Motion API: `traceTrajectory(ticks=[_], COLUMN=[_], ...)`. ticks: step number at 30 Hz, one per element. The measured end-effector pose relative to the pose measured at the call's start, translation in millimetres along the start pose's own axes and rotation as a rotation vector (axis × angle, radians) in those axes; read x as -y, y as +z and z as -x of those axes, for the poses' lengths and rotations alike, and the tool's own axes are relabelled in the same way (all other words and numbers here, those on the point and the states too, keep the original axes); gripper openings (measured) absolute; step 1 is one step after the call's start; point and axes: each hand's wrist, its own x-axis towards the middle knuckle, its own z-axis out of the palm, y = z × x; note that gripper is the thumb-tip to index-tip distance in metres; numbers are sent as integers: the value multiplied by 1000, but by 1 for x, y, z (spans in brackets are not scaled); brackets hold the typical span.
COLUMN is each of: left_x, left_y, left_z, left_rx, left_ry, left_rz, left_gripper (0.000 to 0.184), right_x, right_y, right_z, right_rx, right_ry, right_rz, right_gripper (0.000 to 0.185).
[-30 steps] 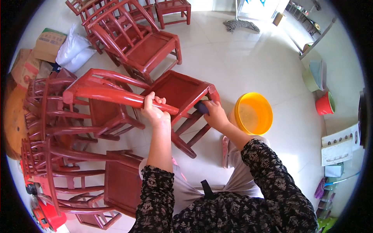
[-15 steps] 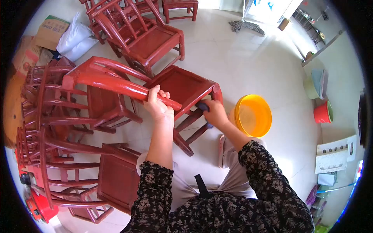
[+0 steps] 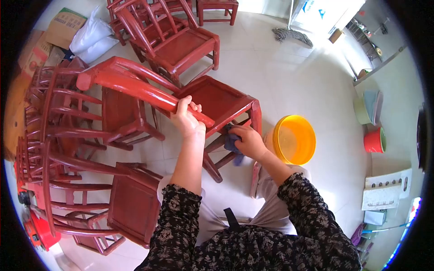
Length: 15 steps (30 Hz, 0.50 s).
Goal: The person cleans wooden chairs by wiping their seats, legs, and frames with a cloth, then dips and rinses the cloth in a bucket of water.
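A glossy red wooden chair (image 3: 220, 100) stands tilted in front of me, its back post reaching toward the left. My left hand (image 3: 188, 119) is closed around that thick post near the seat. Beside the near edge of the seat, my right hand (image 3: 247, 141) grips a dark blue cloth (image 3: 232, 142) against the chair's leg and rung area. Part of the cloth hangs below the fingers. The fingertips on its far side are partly hidden.
A yellow bucket (image 3: 294, 140) stands on the tiles right of the chair. More red chairs (image 3: 183, 47) fill the far side and the left, one with its seat (image 3: 134, 205) near my left leg. A mop (image 3: 293, 37), a red pot (image 3: 375, 140) and a white bag (image 3: 92, 40) lie farther off.
My right hand has shifted slightly lower along the chair with the cloth, and more of the cloth shows. My left hand keeps its hold on the post. The view has shifted a little.
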Motion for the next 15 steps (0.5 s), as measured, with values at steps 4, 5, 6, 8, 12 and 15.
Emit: traceTrajectory(ticks=[4, 5, 6, 8, 12, 15], left_x=[-2, 0, 2, 3, 0, -3], left_y=[-3, -4, -5, -4, -3, -4], left_z=[-1, 1, 3, 4, -1, -1], left_rx=[42, 60, 78, 65, 61, 47], left_ry=[-13, -9, -9, -25, 4, -5], left_rz=[-10, -40, -71, -65, -34, -12], left_gripper=[16, 15, 15, 15, 14, 14], right_x=[2, 4, 6, 7, 10, 15], right_y=[-19, -22, -26, -33, -8, -15], right_z=[-12, -15, -15, -13, -1, -3], right_rx=[210, 273, 278, 304, 275, 350], right_ry=[140, 234, 234, 259, 78, 101], right_rz=[186, 358, 357, 400, 274, 344], right_gripper=[39, 42, 42, 43, 45, 45])
